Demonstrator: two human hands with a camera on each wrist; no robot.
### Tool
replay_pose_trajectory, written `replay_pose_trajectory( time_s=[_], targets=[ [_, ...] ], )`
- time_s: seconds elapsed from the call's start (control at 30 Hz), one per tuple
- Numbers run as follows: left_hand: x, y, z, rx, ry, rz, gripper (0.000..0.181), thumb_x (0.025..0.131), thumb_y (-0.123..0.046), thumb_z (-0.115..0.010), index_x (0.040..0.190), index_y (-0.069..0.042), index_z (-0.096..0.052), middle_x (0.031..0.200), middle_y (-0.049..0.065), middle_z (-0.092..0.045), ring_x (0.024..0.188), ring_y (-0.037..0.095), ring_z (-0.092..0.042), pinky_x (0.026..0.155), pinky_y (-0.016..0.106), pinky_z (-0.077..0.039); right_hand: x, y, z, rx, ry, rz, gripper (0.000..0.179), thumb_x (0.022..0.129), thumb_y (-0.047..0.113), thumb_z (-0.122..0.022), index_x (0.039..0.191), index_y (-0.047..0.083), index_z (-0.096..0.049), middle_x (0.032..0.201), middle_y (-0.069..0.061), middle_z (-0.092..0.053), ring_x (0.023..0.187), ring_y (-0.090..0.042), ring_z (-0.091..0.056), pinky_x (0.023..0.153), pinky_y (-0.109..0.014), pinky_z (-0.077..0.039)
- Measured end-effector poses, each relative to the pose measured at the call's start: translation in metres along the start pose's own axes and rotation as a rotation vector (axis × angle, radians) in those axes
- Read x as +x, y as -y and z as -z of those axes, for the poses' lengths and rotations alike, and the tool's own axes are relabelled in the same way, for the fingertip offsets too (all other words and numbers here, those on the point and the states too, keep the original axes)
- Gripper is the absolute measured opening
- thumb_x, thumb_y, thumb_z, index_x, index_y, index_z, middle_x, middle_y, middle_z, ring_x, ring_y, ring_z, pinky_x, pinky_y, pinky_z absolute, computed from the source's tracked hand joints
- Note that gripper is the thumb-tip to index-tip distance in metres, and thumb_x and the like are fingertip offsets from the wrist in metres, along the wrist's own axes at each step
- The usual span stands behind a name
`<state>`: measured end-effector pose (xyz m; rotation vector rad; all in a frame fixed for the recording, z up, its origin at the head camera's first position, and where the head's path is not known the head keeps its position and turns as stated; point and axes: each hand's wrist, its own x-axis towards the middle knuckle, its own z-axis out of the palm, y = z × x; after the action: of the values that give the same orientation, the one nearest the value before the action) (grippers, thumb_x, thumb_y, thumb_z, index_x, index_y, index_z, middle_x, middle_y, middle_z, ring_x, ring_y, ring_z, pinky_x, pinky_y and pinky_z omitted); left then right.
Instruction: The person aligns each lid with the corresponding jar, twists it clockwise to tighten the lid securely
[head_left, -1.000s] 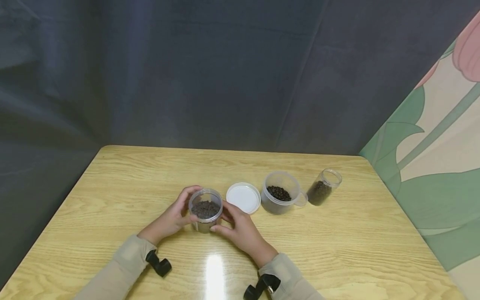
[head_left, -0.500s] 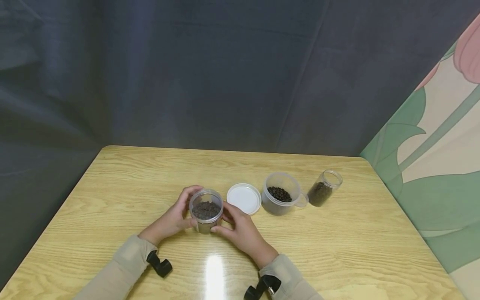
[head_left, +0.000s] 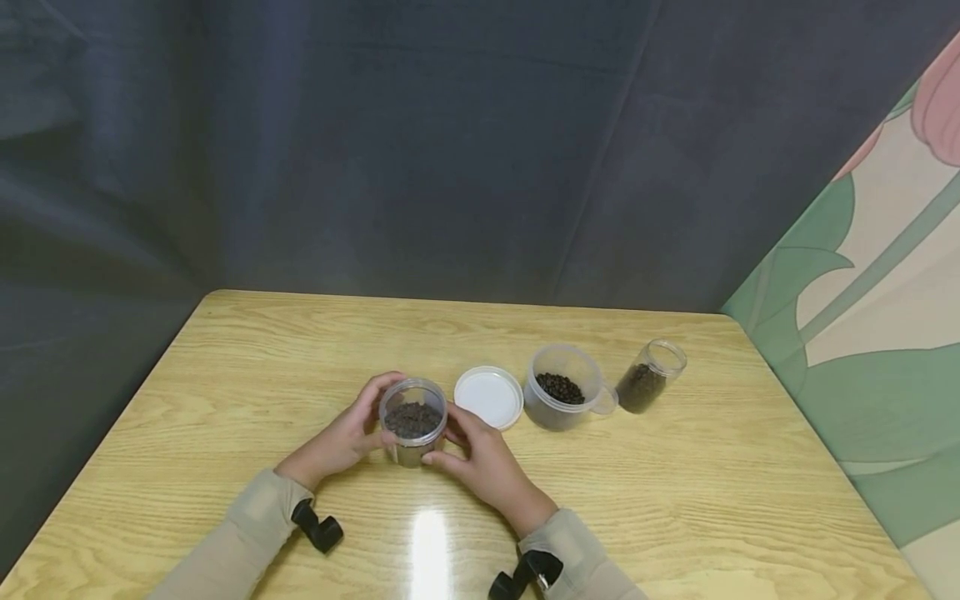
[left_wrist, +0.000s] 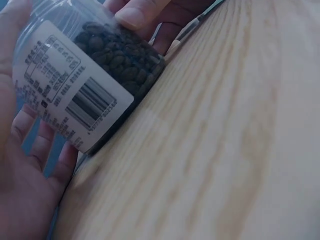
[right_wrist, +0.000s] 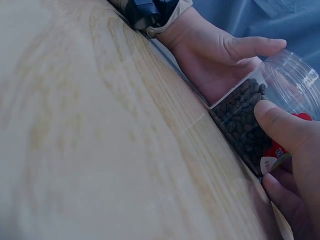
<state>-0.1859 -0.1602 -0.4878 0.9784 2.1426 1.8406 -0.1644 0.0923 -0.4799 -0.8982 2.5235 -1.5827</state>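
Note:
On the table stands a clear screw-neck jar (head_left: 412, 454) without a lid, partly filled with dark beans or seeds (left_wrist: 120, 57). My left hand (head_left: 347, 435) holds its left side, the thumb near the rim and the fingers round the back. From the right, my right hand (head_left: 486, 463) grips the same jar, with its thumb (right_wrist: 277, 120) against the lower wall. A white label with a barcode (left_wrist: 91, 103) shows in the left wrist view, and a red sticker (right_wrist: 274, 151) in the right wrist view. Some fingertips are hidden behind the jar.
Right of the jar lies a round white lid (head_left: 487, 397). Beyond it stand a translucent cup with a handle (head_left: 551, 417), holding dark beans or seeds, and a tall clear open jar (head_left: 665, 357) with dark contents. A dark curtain (head_left: 450, 167) hangs behind the table (head_left: 675, 500).
My left thumb shifts slightly at the jar's rim. Both hands keep hold of the jar, which stays in place.

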Motion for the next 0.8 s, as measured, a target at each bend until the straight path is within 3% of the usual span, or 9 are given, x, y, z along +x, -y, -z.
replay_pose_trajectory(
  time_s=[0.17,0.3,0.57,0.8],
  targets=[
    [-0.001,0.0009,0.0019,0.018,0.023,-0.002,0.073,0.104,-0.039,-0.057,0.159,-0.01,-0.02,0.156,0.018,-0.034,0.144,0.044,-0.03,0.114,0.024,-0.029,0.0002,0.0,0.0001,0.005,0.006,-0.004,0.074,0.087,0.023,-0.081,0.149,0.004,-0.046,0.148,-0.014,-0.052,0.128,-0.021,-0.059,0.103,-0.023,-0.046],
    [-0.0013,0.0001,0.0017,0.018,0.019,-0.002,0.072,0.104,-0.042,-0.057,0.159,-0.014,-0.019,0.155,0.017,-0.033,0.143,0.04,-0.032,0.113,0.023,-0.029,-0.0001,0.0002,-0.0001,0.007,0.011,-0.014,0.075,0.087,0.023,-0.081,0.15,0.005,-0.045,0.148,-0.013,-0.052,0.128,-0.021,-0.059,0.104,-0.023,-0.046],
    [0.0001,0.0001,-0.0018,-0.023,-0.018,-0.037,0.081,0.098,-0.049,-0.064,0.152,-0.009,-0.018,0.144,0.023,-0.033,0.135,0.024,-0.036,0.111,0.02,-0.029,0.0,0.0005,-0.0001,0.008,0.011,-0.017,0.075,0.087,0.024,-0.081,0.151,0.007,-0.045,0.149,-0.011,-0.051,0.129,-0.02,-0.057,0.105,-0.024,-0.046],
    [-0.0003,-0.0005,-0.0018,-0.013,-0.023,-0.023,0.075,0.099,-0.048,-0.062,0.153,-0.012,-0.022,0.147,0.022,-0.036,0.137,0.029,-0.037,0.111,0.022,-0.031,-0.0003,0.0007,0.0001,0.002,0.01,-0.023,0.075,0.087,0.025,-0.081,0.15,0.007,-0.045,0.148,-0.012,-0.052,0.129,-0.021,-0.058,0.104,-0.023,-0.046]
  ],
)
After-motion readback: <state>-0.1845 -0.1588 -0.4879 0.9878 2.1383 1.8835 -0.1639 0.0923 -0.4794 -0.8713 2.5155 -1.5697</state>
